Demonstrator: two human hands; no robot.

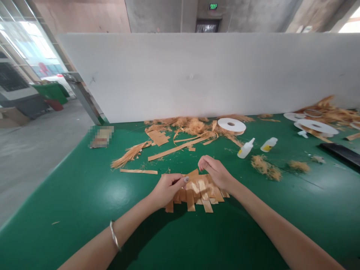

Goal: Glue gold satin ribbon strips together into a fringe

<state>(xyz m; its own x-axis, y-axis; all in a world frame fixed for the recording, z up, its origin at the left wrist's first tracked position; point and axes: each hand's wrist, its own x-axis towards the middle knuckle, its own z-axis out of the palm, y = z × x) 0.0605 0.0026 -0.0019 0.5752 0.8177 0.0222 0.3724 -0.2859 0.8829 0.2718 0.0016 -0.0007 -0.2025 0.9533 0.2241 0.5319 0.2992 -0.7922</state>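
A bundle of short tan ribbon strips (191, 198), laid side by side and overlapping, lies on the green table in front of me. My left hand (170, 187) is closed at the bundle's left end, thumb and forefinger pinched on the strips. Over the right end, my right hand (215, 170) is raised slightly with its fingers curled together. Whatever those fingers hold, if anything, is hidden. The strips' lower ends fan out unevenly toward me between both forearms.
Behind my hands lie tan fibre scraps (194, 125), a frayed bundle (131, 154) and a loose strip (138, 171). To the right are a ribbon roll (231, 126), two glue bottles (246, 148), fibre tufts (266, 167) and a black object (341, 154). A white panel (180, 75) borders the table (70, 210).
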